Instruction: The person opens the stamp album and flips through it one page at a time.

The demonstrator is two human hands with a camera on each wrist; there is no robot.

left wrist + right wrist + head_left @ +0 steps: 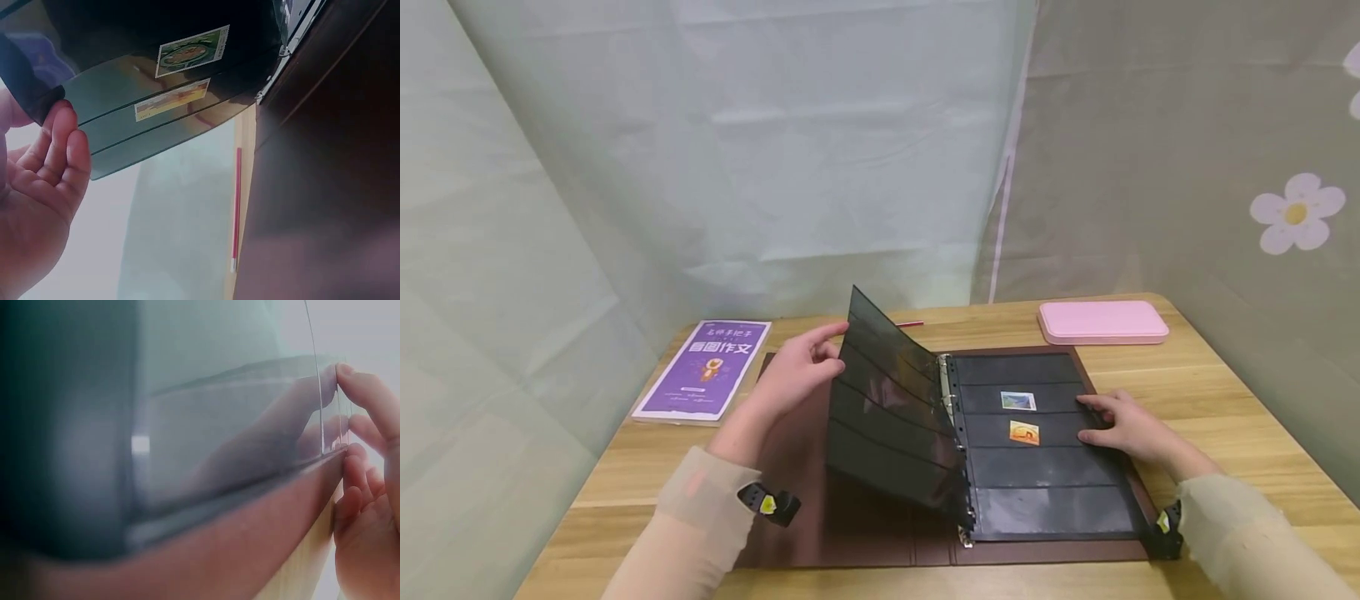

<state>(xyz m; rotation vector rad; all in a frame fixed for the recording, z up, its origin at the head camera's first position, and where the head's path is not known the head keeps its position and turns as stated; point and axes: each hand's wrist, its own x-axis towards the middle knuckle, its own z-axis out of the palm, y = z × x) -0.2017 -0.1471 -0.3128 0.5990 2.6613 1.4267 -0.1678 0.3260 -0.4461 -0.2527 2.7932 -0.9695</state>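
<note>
A stamp album (pixel 865 546) with a dark red-brown cover and metal rings lies spread on the table. My left hand (pixel 801 367) pinches the outer edge of a black album page (pixel 887 400), which stands raised and tilted over the left cover. In the left wrist view, two stamps (pixel 192 52) show in the raised page's strips. My right hand (pixel 1131 429) touches the outer edge of the black right-hand page (pixel 1045 467), thumb and index fingertip apart. That page bears a blue-green stamp (pixel 1018 401) and an orange stamp (pixel 1024 432).
A purple booklet (pixel 703 375) lies at the table's left. The pink case (pixel 1102 322) is at the back right. Behind the raised page lies a thin red pencil (pixel 237 206). Pale cloth (pixel 850 150) hangs behind the wooden table (pixel 1210 400).
</note>
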